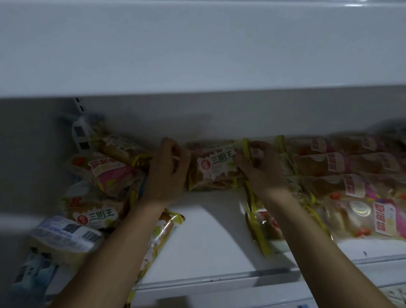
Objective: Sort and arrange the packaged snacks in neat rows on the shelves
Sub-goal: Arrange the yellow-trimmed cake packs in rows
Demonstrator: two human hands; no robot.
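Both hands, left hand [168, 171] and right hand [259, 170], grip a sandwich packet [213, 168] at its ends, at the shelf [208, 235] back. Rows at 3 o'clock [351, 170] appear arranged; the pile at 9 o'clock [99, 193] remains unsorted.

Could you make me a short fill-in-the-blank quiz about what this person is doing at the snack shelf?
1. The green-lettered packet at the back of the shelf is held by ____ hands, the left hand and the right hand.
2. The neat rows of pink-labelled packets lie to the ____ of the held packet.
3. The jumbled pile of packets lies to its ____.

Missing words: both; right; left
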